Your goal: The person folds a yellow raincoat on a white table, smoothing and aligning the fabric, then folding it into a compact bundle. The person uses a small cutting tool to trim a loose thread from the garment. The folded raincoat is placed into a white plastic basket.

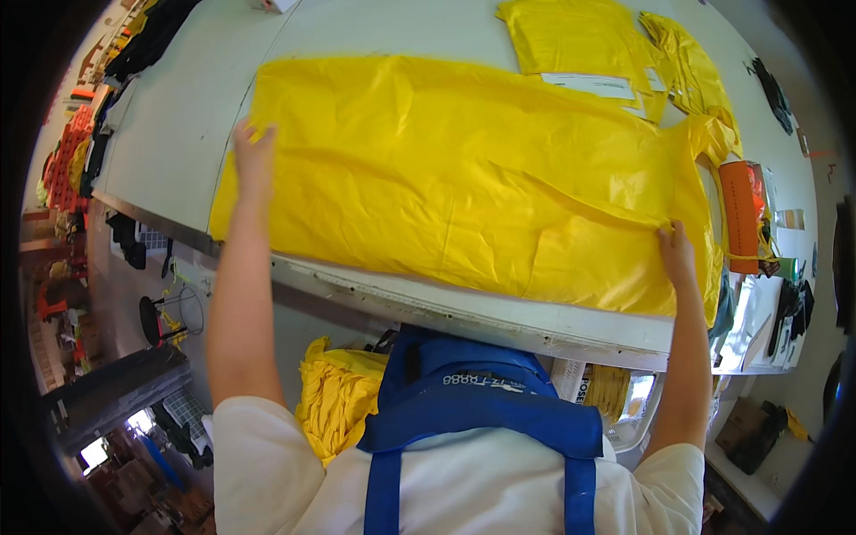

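Observation:
A large yellow sheet of shiny fabric, which looks like an apron (428,178), lies spread across the white table in front of me, creased along its length. Narrow yellow straps come off its right end. At its left edge, my left hand (256,160) has fingers and thumb closed on the fabric, slightly blurred. Near the right end, my right hand (678,254) pinches a fold of the same apron. The near edge of the fabric runs close to the table's front edge.
Folded yellow pieces (580,36) with white paper lie at the far right, beside a bunched yellow piece (691,67). An orange box (740,214) stands to the right. Below the table are a yellow heap (339,392) and a white basket (637,428). Dark cloth (147,40) lies far left.

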The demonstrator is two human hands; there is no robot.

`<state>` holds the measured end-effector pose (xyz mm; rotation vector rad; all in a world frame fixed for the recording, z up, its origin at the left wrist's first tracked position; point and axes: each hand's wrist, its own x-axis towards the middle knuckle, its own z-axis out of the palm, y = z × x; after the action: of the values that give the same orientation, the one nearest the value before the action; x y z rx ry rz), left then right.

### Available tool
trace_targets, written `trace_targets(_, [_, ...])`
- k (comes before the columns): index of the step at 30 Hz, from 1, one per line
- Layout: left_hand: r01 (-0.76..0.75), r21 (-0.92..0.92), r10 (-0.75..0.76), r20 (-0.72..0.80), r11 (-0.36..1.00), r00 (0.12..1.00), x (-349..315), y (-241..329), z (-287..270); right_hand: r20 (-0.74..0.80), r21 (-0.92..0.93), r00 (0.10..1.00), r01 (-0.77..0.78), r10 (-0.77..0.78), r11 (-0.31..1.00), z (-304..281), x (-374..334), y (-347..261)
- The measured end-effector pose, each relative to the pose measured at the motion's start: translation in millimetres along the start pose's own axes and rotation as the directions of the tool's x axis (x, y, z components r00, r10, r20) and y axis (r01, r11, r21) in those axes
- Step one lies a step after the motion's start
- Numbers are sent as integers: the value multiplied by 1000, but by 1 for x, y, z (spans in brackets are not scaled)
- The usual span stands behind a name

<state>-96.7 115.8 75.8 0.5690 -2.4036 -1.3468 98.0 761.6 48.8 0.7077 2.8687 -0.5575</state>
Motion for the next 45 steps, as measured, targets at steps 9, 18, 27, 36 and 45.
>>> trace_targets(9, [-881, 233, 318, 869, 411, 378, -183, 7, 137, -365, -367, 918, 10, -154, 930, 35, -3, 15])
trace_targets(18, [-846, 256, 185, 907, 469, 377, -189, 25, 131, 9, -322, 972, -221, 236, 921, 4, -84, 145])
trace_targets(27, [-781, -39, 494, 794, 623, 355, -209, 91, 176, -250, 474, 956, -19, 155, 880, -73, 88, 108])
trace_targets(36, [-731, -504, 707, 706, 461, -41, -320, 173, 432, -22, 999, 747, -9, 664, 43, -55, 291, 146])
trace_targets(45, [-857, -313, 361, 918, 410, -163, -318, 177, 457, -190, 441, 749, 642, -634, 627, -65, 155, -67])
